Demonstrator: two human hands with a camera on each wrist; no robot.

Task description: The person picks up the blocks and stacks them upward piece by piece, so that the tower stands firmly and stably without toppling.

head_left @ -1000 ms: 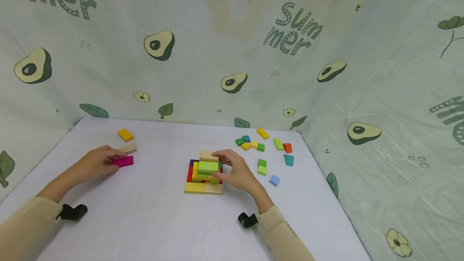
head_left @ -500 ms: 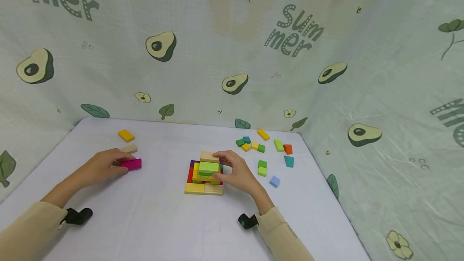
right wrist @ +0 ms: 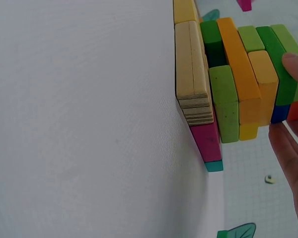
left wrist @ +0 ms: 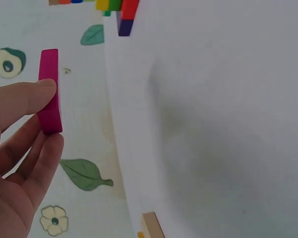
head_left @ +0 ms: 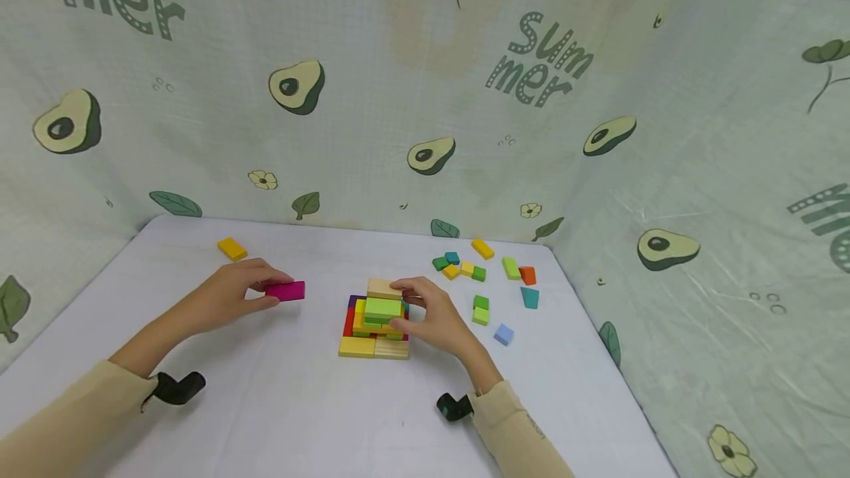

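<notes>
In the head view my left hand pinches a magenta block between thumb and fingers, held off the table left of the stack. The left wrist view shows the thumb across this magenta block and fingers at its lower end. My right hand grips the upper part of a stack of coloured wooden blocks, from its right side. In the right wrist view its thumb lies on a green block and its fingers reach the opposite side. A natural wood block tops the back of the stack.
A yellow block lies at the back left. A natural wood block shows in the left wrist view. Right of the stack lie several loose blocks, including a teal one and a blue one. A patterned cloth hangs behind the table.
My left hand has moved right with the magenta block, toward the stack. My right hand stays at the stack, which looks unchanged.
</notes>
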